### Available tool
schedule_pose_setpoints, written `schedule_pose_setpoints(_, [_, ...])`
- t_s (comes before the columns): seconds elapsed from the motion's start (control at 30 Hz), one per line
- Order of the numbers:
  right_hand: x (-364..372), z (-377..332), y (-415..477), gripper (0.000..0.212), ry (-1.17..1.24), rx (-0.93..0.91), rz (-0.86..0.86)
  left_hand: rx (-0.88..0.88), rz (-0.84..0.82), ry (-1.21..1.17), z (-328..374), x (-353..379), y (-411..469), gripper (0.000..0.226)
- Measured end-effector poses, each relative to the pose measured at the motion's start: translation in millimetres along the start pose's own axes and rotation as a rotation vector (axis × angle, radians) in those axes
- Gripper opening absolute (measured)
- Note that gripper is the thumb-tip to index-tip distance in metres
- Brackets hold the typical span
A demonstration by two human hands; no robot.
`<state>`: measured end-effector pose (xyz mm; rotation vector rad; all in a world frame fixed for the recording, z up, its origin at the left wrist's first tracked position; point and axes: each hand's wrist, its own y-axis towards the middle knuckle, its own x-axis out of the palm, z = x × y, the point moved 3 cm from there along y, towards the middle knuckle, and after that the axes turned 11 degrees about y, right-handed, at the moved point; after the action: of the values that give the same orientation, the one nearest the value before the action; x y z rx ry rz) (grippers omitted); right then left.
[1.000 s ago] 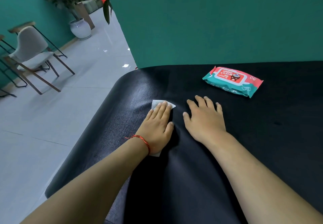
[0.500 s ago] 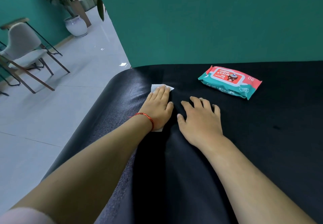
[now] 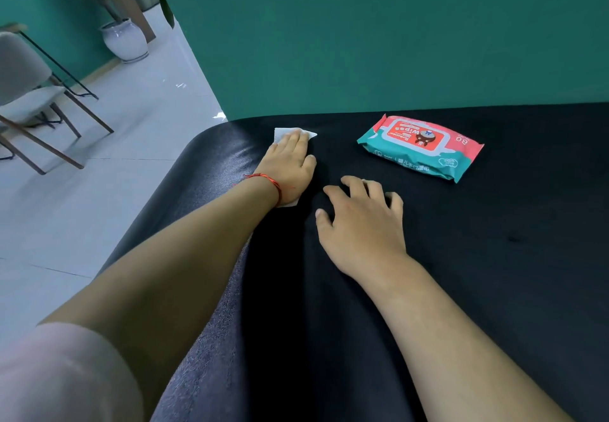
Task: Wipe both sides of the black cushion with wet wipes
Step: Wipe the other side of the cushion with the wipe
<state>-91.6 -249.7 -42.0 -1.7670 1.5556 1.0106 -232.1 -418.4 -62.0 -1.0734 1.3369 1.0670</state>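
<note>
Head view: left hand (image 3: 290, 164) flat, fingers straight, pressing wet wipe (image 3: 280, 133) onto black cushion (image 3: 494, 257) near its far-left corner. Right hand (image 3: 362, 224) rests beside it, loosely spread, holding nothing. Top side probably mid-wipe; next stroke should sweep fresh areas.

PLACE: lounge or waiting-style room, exact kind unclear | 12 o'clock: plain teal wall (image 3: 362, 26) | 9 o'clock: glossy pale tiled floor (image 3: 99, 197) | 10 o'clock: grey chair (image 3: 23, 92) on slanted wooden legs | 11 o'clock: potted plant (image 3: 124, 39) in white ceramic pot | 6 o'clock: broad black cushion (image 3: 494, 257)
</note>
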Motion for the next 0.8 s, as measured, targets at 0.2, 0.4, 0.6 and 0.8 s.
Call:
schedule_pose_setpoints(0.2, [-2.7,0.3,-0.4,0.051,0.011,0.005,-0.015,-0.005,0.006,0.003,0.1,-2.7,22.9,0.069])
schedule_pose_setpoints(0.4, [-4.1,0.0,-0.2,0.051,0.029,0.000,-0.023,-0.022,0.009,0.011,-0.2,-5.2,41.3,0.068])
schedule_pose_setpoints(0.6, [-4.5,1.0,-0.4,0.050,0.045,-0.003,-0.018,-0.037,-0.003,0.003,-2.7,-4.8,58.1,0.068])
schedule_pose_setpoints(0.8, [-4.1,0.7,0.8,0.048,0.050,-0.003,-0.013,-0.063,-0.031,-0.005,-4.5,-5.5,73.7,0.071])
